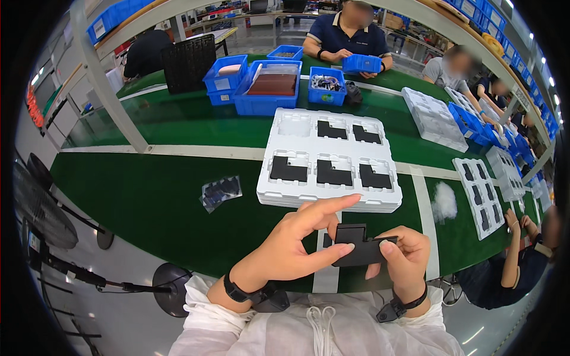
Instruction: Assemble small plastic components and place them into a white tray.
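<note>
Both hands are clamped on one black L-shaped part point(359, 254), held over the near table edge, just this side of the white tray point(303, 147). Left hand point(294, 237): thumb pressed on the part's face near its left side, index stretched out to the right above it, the fingertip overlapping the tray's near edge in view. Right hand point(408, 255): thumb on the right end at the top edge, fingers curled behind and under. Wrists bent inward, black straps on both.

Writing: white labels on a blue bin point(224, 83) and on the shelf bins point(108, 24); print too small to read. Green sticker on the front of the cable bin point(326, 89), also unreadable.

Around: the tray tops a stack, with black L-shaped parts in five of six pockets. Clear bag point(221, 193) with dark pieces left of the stack. Crumpled clear plastic point(444, 203) to the right, then another loaded tray point(480, 196). Co-worker point(350, 35) across the green table point(142, 190) has both hands on a blue bin. White post point(110, 83) stands on the left side of the table. Nothing solid shows between hands and tray.
</note>
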Demonstrator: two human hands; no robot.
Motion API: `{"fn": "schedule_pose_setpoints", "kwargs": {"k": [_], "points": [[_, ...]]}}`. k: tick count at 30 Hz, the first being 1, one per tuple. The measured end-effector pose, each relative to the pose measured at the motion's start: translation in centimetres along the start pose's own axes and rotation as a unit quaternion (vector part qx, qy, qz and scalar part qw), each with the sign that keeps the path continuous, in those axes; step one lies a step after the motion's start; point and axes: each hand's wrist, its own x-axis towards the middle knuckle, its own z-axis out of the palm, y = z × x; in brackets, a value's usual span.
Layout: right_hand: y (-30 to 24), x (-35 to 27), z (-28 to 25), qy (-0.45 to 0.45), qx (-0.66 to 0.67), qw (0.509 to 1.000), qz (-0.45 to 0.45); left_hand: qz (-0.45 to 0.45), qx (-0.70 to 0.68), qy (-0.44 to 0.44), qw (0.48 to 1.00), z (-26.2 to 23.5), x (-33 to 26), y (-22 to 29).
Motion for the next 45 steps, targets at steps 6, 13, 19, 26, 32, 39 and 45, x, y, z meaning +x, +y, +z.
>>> {"fn": "schedule_pose_setpoints", "kwargs": {"k": [6, 13, 19, 26, 32, 39, 45], "points": [[2.6, 0.9, -1.1, -0.099, 0.109, 0.989, 0.014, -0.013, -0.060, 0.046, 0.997, 0.5, -0.4, 0.2], [6.3, 0.8, -1.3, -0.223, 0.384, 0.886, 0.136, -0.004, -0.015, 0.037, 0.999, 1.3, 0.1, -0.6], [6.6, 1.4, -1.7, -0.309, 0.430, 0.838, 0.132, 0.007, -0.045, -0.032, 0.998, -0.5, 1.1, -0.8], [7.0, 1.1, -1.4, -0.307, 0.467, 0.823, 0.101, 0.035, -0.073, -0.084, 0.993, -0.4, 1.7, -1.0], [7.1, 1.1, -1.5, -0.309, 0.466, 0.823, 0.099, -0.032, -0.179, -0.069, 0.981, 0.3, 1.4, -1.2], [7.2, 0.6, -1.2, -0.281, 0.482, 0.825, 0.089, -0.010, -0.191, -0.042, 0.981, 0.6, 1.8, -0.2], [6.5, 0.6, -1.3, -0.294, 0.433, 0.847, 0.094, 0.013, -0.084, -0.091, 0.992, 0.3, 2.2, 0.0]]}}
